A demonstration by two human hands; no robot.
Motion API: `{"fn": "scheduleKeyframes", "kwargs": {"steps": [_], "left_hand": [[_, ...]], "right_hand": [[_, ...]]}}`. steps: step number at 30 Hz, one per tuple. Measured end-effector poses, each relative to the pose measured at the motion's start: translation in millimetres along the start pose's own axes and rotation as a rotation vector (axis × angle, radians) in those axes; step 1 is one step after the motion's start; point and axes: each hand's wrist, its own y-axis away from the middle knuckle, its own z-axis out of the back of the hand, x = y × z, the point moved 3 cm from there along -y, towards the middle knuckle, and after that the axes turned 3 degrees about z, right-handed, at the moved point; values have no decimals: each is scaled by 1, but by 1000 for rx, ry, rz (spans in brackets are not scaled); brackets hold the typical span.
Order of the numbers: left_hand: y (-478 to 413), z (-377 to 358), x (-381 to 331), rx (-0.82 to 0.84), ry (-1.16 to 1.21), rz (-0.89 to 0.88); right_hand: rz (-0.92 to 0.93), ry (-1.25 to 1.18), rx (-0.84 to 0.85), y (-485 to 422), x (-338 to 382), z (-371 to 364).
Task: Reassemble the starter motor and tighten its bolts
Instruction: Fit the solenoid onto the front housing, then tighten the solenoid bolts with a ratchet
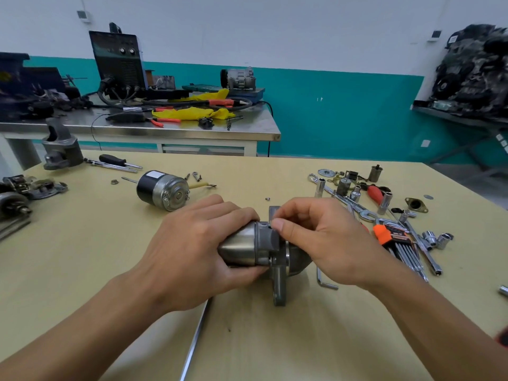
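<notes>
A grey metal starter motor (pixel 255 247) lies on its side at the middle of the yellow table (pixel 82 257), its mounting flange (pixel 279 287) pointing toward me. My left hand (pixel 192 251) grips its smooth cylindrical body from the left. My right hand (pixel 321 237) is at the housing's top edge, thumb and fingers pinching a small bolt (pixel 270 223) against it. A bent hex key (pixel 324 280) lies just right of the flange. One tiny loose screw (pixel 267 199) sits on the table behind the motor.
A second black-and-silver motor body (pixel 162 189) lies behind my left hand. Sockets, spanners and an orange hex key set (pixel 395 237) crowd the right side. A grey housing (pixel 61 149) and other motor parts (pixel 16 193) sit far left. A long metal rod (pixel 196 339) lies near me.
</notes>
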Motion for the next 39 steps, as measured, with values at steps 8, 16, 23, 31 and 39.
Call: {"fn": "scheduleKeyframes", "kwargs": {"steps": [8,16,23,31,39], "left_hand": [[-1,0,-1,1,-10,12],[-2,-1,-1,2,-34,18],[-2,-1,-3,26,-44,38],[-4,-1,-4,52,-90,70],[-16,5,-8,347,-106,239]], "right_hand": [[92,180,-38,0,5,-7],[111,217,49,0,5,-9],[42,91,119,-1,1,2],[91,271,40,-2,5,-6],[-142,517,-121,35,-15,64]]}}
